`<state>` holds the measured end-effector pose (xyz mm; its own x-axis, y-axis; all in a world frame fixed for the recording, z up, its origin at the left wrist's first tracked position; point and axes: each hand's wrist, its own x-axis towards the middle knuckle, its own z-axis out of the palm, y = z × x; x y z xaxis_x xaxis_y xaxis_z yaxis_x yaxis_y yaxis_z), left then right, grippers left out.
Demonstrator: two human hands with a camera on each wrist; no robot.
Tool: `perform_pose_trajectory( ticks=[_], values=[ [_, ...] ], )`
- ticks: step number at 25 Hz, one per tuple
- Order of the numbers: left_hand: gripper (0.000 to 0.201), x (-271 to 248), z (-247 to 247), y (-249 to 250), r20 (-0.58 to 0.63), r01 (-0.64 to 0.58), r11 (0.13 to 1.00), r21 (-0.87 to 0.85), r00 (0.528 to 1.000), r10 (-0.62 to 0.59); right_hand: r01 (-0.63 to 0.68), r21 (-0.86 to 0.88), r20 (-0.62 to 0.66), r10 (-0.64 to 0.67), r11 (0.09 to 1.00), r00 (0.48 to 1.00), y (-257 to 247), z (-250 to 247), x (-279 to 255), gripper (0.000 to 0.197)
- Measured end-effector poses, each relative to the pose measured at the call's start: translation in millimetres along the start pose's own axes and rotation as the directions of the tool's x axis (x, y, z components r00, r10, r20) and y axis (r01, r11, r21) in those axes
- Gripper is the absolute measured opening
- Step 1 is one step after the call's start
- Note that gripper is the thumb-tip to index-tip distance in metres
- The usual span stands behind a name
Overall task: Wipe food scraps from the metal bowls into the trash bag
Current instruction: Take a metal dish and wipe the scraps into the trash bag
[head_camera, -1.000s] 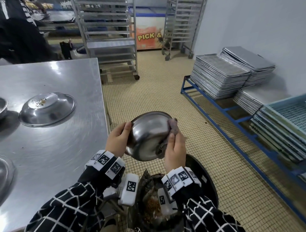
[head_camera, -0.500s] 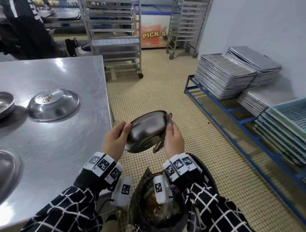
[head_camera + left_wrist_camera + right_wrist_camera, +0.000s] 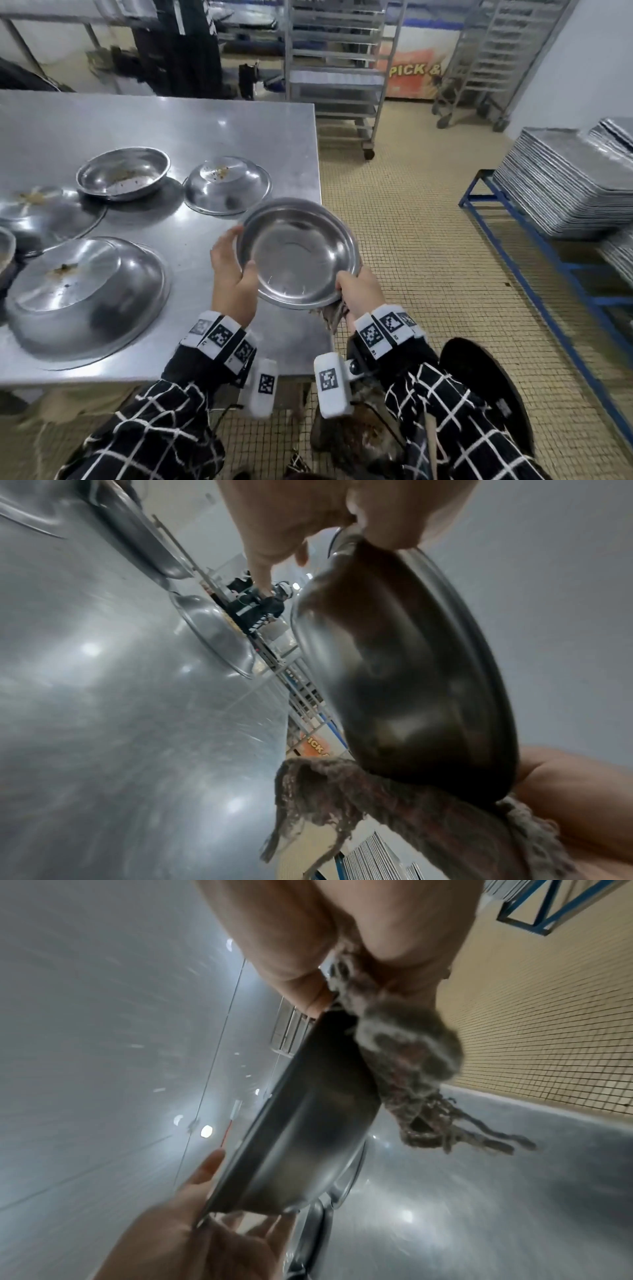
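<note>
Wiped bowl held mouth-up over right edge of steel table, near its front right corner. Left hand grips left rim, thumb inside. Right hand pinches near rim together with grey rag. Interior shows no scraps. Judgement: set-down spot lies left of both hands; left hand nearer. Trash bag below right forearm.
</note>
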<state>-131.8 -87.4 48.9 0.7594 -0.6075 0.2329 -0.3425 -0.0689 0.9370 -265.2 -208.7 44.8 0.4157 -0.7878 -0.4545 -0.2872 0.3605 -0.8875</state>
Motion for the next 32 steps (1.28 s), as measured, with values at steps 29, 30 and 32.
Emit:
perform_pose_trajectory(
  ticks=[29, 30, 32],
  values=[
    [0.075, 74.4, -119.8, -99.9, 0.164, 0.339, 0.811, 0.477, 0.872, -0.461, 0.267, -0.734, 0.069, -0.323, 0.624, 0.944, -14.2, 106.8, 55.1, 0.039],
    [0.075, 75.3, -123.3, -96.3, 0.147, 0.338, 0.806, 0.485, 0.877, -0.456, 0.31, -0.724, 0.093, -0.358, 0.616, 0.929, -19.3, 106.0, 55.7, 0.041],
    [0.072, 81.9, -133.0, -89.8, 0.113, 0.329, 0.803, 0.497, 0.893, -0.435, 0.406, -0.657, 0.159, -0.41, 0.635, 0.898, -36.9, 109.1, 53.1, 0.046]
  ],
)
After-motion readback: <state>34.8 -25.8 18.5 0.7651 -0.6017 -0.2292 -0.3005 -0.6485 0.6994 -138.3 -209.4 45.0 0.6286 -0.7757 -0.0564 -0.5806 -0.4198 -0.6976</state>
